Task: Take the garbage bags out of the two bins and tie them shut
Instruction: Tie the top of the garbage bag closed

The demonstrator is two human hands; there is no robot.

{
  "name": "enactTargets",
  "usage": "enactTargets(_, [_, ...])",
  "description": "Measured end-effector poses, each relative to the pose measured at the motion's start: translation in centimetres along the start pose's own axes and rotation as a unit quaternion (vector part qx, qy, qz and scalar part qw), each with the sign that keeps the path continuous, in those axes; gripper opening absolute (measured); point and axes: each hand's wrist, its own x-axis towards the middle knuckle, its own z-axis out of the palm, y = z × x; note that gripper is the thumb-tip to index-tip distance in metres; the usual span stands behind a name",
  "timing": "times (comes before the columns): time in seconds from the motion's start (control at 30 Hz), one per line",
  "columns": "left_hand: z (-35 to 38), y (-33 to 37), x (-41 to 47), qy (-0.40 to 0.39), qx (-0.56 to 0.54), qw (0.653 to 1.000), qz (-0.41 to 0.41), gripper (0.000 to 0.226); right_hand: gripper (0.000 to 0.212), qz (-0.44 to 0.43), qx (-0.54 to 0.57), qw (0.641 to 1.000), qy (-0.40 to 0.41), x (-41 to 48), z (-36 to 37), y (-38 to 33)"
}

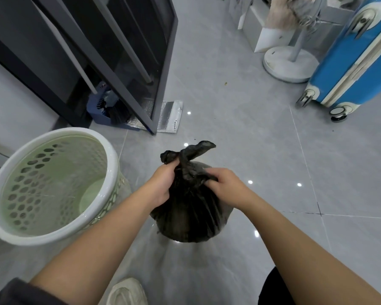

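A black garbage bag (pixel 189 216) is seen standing on the tiled floor (pixel 251 128), near a pale green perforated bin (pixel 53 235) on its left. No liner is seen inside that bin. The bag's neck is gathered and twisted, and two short ends (pixel 191 151) are crossed above the hands, so a knot is judged to be formed but not yet drawn tight.

The grip of the left hand (pixel 162 186) is clamped on the neck just below the crossing, with the fingers curled round the plastic. The grip of the right hand (pixel 226 187) is closed on a fold of plastic on the opposite side of the neck. Its fingertips are partly hidden in the film.

For this step to be done well, the neck should be held firmly low down by one grip while the loose ends are drawn apart by the other. That way the knot is seated close to the contents. A steady pull is advised, since thin film is likely to be torn by a sharp tug. The ends look short, so they should be taken near their roots, or they may be slipped out of the knot.

A second bin is not seen, so the state of its bag cannot be told.
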Motion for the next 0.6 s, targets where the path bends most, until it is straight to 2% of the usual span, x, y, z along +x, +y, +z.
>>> enactTargets(0.07, [-0.1, 0.2, -0.4, -0.056, -0.01, 0.998, 0.006, 0.061, 0.029, 0.003, 0.071, 0.997, 0.035, 0.2, 0.2, -0.9])
enactTargets(0.13, [-0.1, -0.1, -0.7, -0.103, 0.012, 0.994, 0.026, 0.064, 0.029, 0.002, 0.083, 0.994, 0.065, 0.2, 0.3, -1.2])
enactTargets(0.23, [0.0, -0.6, -1.3, -0.145, 0.069, 0.985, 0.056, 0.033, 0.031, 0.032, 0.138, 0.986, 0.089, 0.1, 0.4, -1.6])
enactTargets(0.3, [0.3, -0.6, -1.5, -0.147, 0.196, 0.967, 0.073, 0.015, 0.04, 0.079, 0.113, 0.986, 0.09, 0.0, 0.4, -1.7])
enactTargets(0.37, [0.8, -0.6, -1.4, -0.129, 0.267, 0.95, 0.094, 0.016, 0.045, 0.124, 0.07, 0.985, 0.098, 0.0, 0.3, -1.7])
enactTargets(0.47, [1.4, -0.7, -0.7, -0.05, 0.183, 0.974, 0.12, 0.022, 0.047, 0.134, 0.032, 0.987, 0.082, 0.2, 0.1, -1.5])
enactTargets(0.53, [1.4, -0.5, -0.4, -0.005, 0.126, 0.987, 0.096, 0.027, 0.05, 0.126, 0.007, 0.991, 0.048, 0.0, 0.2, -1.6])
enactTargets(0.6, [1.3, -0.2, -0.1, 0.019, 0.102, 0.992, 0.073, 0.021, 0.053, 0.109, -0.009, 0.994, 0.01, -0.2, 0.4, -1.4])
